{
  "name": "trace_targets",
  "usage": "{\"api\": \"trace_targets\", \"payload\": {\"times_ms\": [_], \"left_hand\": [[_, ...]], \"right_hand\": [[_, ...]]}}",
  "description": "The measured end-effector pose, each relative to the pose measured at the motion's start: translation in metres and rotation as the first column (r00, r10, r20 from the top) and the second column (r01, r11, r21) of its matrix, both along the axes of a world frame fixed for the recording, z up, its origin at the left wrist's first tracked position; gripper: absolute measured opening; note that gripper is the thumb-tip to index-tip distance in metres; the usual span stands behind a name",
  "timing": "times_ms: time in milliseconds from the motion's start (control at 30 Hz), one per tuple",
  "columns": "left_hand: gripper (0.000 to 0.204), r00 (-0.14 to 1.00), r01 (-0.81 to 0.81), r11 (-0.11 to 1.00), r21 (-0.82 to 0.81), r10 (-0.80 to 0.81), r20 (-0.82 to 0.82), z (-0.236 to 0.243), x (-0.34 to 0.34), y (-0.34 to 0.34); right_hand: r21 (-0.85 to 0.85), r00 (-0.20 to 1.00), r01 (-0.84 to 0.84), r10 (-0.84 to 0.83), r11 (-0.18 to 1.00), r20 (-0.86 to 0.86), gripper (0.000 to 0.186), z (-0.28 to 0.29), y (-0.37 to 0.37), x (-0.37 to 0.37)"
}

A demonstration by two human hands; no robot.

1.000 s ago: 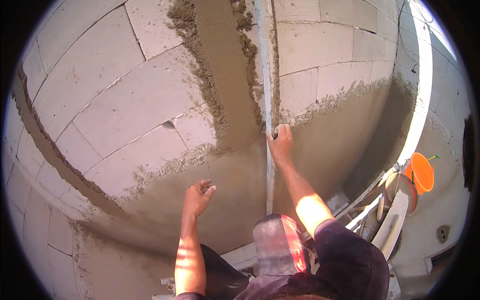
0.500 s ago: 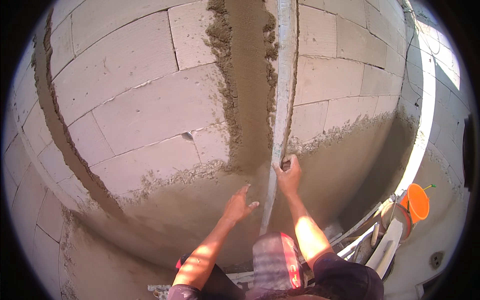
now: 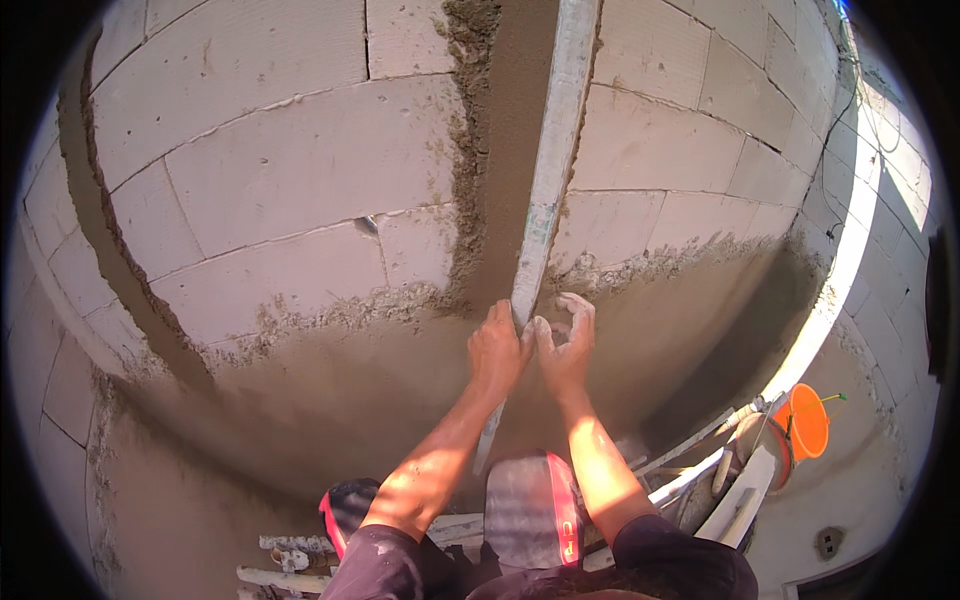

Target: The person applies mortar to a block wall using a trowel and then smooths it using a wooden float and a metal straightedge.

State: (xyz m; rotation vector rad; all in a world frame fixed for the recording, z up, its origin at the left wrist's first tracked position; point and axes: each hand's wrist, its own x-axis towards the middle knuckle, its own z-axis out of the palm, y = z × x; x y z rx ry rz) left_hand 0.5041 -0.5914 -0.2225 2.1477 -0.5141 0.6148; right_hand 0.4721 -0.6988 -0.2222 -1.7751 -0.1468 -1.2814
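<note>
A long pale metal straightedge [image 3: 548,180] stands slightly tilted against the wall, along the right side of a vertical mortar strip [image 3: 508,180]. My left hand [image 3: 496,352] grips its lower part, with the fingers at its left edge and the thumb over its face. Just to the right of the bar, my right hand [image 3: 568,350] has its thumb and curled fingers apart, with nothing visible between them. The right thumb is close to the bar's edge; whether it touches cannot be made out. Rough, crumbly mortar lines the strip's left side.
Pale blocks [image 3: 300,170] form the upper wall; grey-brown plaster [image 3: 330,370] covers its lower part. Another mortar strip [image 3: 110,240] runs down at left. An orange bucket [image 3: 803,420] and long tools stand at lower right. Pipe pieces [image 3: 290,562] lie near my legs.
My left hand has moved right and closed on the straightedge. My right hand has let go of the bar and opened beside it. The bar now leans more to the right at its top.
</note>
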Motion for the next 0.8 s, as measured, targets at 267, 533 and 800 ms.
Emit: {"api": "trace_targets", "payload": {"times_ms": [267, 533, 800], "left_hand": [[0.039, 0.993, -0.003, 1.0, 0.011, 0.001, 0.119, 0.071, -0.005, -0.031], [0.046, 0.984, -0.052, 0.998, -0.031, 0.056, 0.168, 0.085, 0.022, -0.034], [0.045, 0.974, -0.224, 0.897, -0.381, 0.19, -0.124, -0.001, 0.033, 0.082]], "right_hand": [[-0.168, 0.927, 0.134, -0.184, 0.977, -0.327, 0.051, -0.075, -0.003, 0.0], [-0.304, 0.95, 0.231, -0.282, 0.924, -0.134, 0.042, -0.04, 0.006, 0.038], [-0.236, 0.945, 0.226, -0.272, 0.945, -0.183, 0.046, -0.038, -0.01, 0.072]]}}
